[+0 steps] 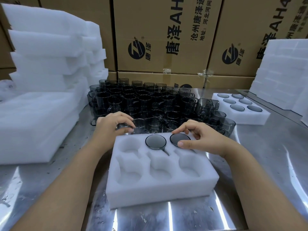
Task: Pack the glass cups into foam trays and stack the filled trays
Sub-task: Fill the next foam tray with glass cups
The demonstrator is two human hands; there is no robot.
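The right hand [200, 139] is pinching the seated cup [179, 138], thumb on its near edge and fingers curling over the far edge. That cup is sitting base-up in the far right pocket of the tray [158, 185]. The middle cup [155, 141] is sitting base-up in the pocket beside it, its handle lying in the slot toward the near row. The far left pocket and all three near pockets are lying open.

The left hand [110, 124] is curling its fingers over a loose cup [138, 125] at the front edge of the cups [150, 100] crowding the tabletop [266, 164] just behind the tray.

To do this well, the right hand should be pressing evenly around the base until it is lying flush with the foam, with the handle lined up in its slot, not forced against the wall. The loose cup is probably heading for the far left pocket. It should be lifted straight up, clear of its neighbours, since glass is touching glass there. It should then be turned mouth-down before it goes in.

A full tray [250, 119] is waiting to the right, and a foam stack [50, 55] is standing to the left.
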